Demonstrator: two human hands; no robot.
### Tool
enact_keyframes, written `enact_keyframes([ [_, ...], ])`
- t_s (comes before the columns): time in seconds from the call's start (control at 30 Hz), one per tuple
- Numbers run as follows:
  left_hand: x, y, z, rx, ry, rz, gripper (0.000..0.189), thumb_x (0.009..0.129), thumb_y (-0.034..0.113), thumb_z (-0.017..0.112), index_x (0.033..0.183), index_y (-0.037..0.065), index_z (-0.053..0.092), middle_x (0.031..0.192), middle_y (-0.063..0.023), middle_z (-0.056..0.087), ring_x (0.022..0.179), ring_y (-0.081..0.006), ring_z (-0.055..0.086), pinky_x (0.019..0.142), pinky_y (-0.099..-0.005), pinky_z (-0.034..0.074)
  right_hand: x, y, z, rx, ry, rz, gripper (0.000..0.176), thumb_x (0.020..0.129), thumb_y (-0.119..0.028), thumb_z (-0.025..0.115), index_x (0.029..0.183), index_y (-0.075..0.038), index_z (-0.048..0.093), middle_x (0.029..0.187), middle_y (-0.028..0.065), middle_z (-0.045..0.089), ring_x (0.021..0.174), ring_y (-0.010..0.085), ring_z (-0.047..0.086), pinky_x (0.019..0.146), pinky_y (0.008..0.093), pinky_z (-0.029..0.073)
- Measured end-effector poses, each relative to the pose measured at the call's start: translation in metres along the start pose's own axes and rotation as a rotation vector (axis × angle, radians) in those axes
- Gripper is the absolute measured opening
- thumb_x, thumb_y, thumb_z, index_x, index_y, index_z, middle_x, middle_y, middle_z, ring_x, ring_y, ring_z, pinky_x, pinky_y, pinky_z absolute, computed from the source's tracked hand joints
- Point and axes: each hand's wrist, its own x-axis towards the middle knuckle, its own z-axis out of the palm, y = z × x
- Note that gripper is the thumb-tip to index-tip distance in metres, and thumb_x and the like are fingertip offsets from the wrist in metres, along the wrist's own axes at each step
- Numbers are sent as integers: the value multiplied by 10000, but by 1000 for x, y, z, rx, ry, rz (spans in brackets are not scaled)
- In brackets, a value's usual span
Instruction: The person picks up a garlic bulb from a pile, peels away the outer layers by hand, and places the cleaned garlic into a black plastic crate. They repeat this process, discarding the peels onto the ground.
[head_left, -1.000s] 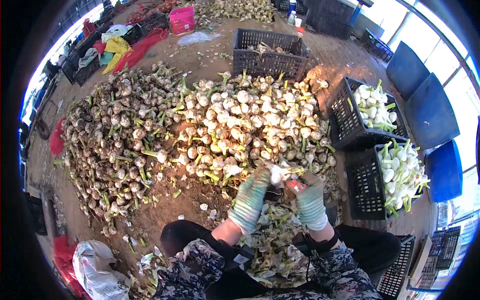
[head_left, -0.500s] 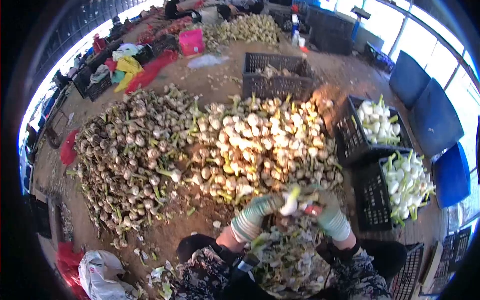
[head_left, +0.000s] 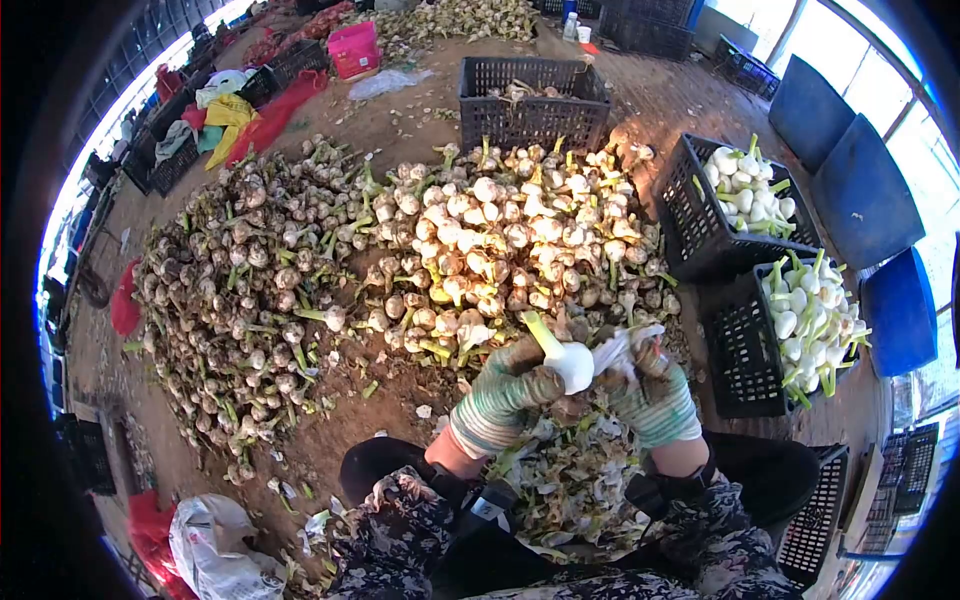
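My left hand (head_left: 506, 392), in a dirty white and green glove, is closed round a peeled white garlic bulb (head_left: 572, 367) with a green stem pointing up and left. My right hand (head_left: 655, 395), gloved alike, pinches loose whitish skin (head_left: 622, 350) beside the bulb. Peeled skins and leaves (head_left: 575, 480) lie heaped below both hands, between my legs. Beyond the hands spreads a heap of unpeeled garlic (head_left: 540, 240), partly in bright sunlight.
Two black crates of clean garlic (head_left: 740, 370) (head_left: 700, 235) stand at the right, near blue chair backs (head_left: 868, 190). Behind the heap is another black crate (head_left: 535, 125). A pink bucket (head_left: 353, 50) stands farther back. A white sack (head_left: 215, 550) lies at the lower left.
The view has tipped downward. Both hands appear higher and the bulb shows more clearly, with pale skin now pulled off to its right in my right hand.
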Motion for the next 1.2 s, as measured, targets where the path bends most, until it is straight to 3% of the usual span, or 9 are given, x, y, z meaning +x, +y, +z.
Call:
enact_keyframes([
  [0.03, 1, -1, 1, -89, -23, -35, 441, 741, 147, 665, 1116, -7, 490, 940, -87, 589, 759, -157, 567, 692, -278, 473, 2, 3, -14, 192, 79, 20, 299, 781, -44, 544, 1072, 9, 496, 985, 115, 585, 886, 209, 581, 709, 270, 511],
  [0.2, 0, -3, 1, -47, 118, -54, 586, 665, 224, 715, 1133, -23, 464, 992, -134, 580, 899, -248, 570, 763, -340, 462, 14, 19, -78, -1293, -20, -128, 381, 778, -84, 553, 1140, -1, 468, 1094, 133, 552, 963, 198, 544, 801, 334, 457],
  [0.3, -3, 3, -7, -66, 97, -105, 410, 727, 96, 628, 1103, -16, 511, 991, -97, 590, 936, -198, 557, 840, -325, 437, 1, -7, -42, -1524, -171, -180, 560, 754, -67, 596, 1260, -13, 361, 1188, 144, 493, 1049, 206, 497, 852, 309, 426],
  [0.43, 5, -3, 1, -122, 110, -89, 497, 730, 114, 616, 1172, -32, 440, 1064, -97, 554, 946, -198, 550, 877, -322, 409, -1, -15, 10, -924, -294, -319, 834, 711, -309, 697, 1341, -44, 220, 1285, 107, 393, 1137, 204, 409, 897, 303, 372],
  [0.57, 6, -10, 13, 38, 127, -32, 564, 710, 50, 629, 1227, 15, 404, 1069, -68, 549, 990, -182, 526, 863, -297, 418, 3, 8, 17, -1422, -147, -564, 635, 660, 5, 667, 1241, -62, 420, 1152, 120, 522, 1036, 196, 512, 860, 278, 418],
  [0.77, 2, -11, -4, 78, 130, -41, 480, 725, -2, 616, 1177, 14, 455, 1038, -72, 557, 933, -168, 546, 792, -277, 461, 4, -11, 11, -955, -115, -322, 351, 709, 2, 633, 1054, -38, 581, 944, 75, 613, 851, 129, 564, 744, 260, 458],
  [0.87, 5, -9, -6, 99, 112, 20, 541, 713, -25, 626, 1214, 20, 423, 1085, -67, 542, 966, -172, 533, 805, -296, 459, 20, -29, -35, -1616, 263, -65, 324, 771, -61, 604, 1088, -19, 554, 972, 93, 602, 880, 127, 563, 794, 241, 434],
  [1.0, 10, -12, -6, 316, 59, 68, 586, 668, -100, 622, 1206, 28, 425, 1117, -53, 515, 1009, -164, 509, 852, -299, 433, 0, -29, 14, -1082, -154, -122, 519, 793, -73, 575, 1259, -16, 352, 1077, 99, 550, 932, 139, 548, 807, 236, 428],
  [1.2, 11, -13, -2, 503, 73, 197, 576, 645, -119, 614, 1175, 36, 448, 1090, -62, 526, 970, -167, 530, 848, -296, 433, 17, -14, 24, -971, -148, -158, 395, 792, -90, 586, 1150, -1, 446, 988, 81, 559, 872, 149, 558, 799, 249, 451],
])
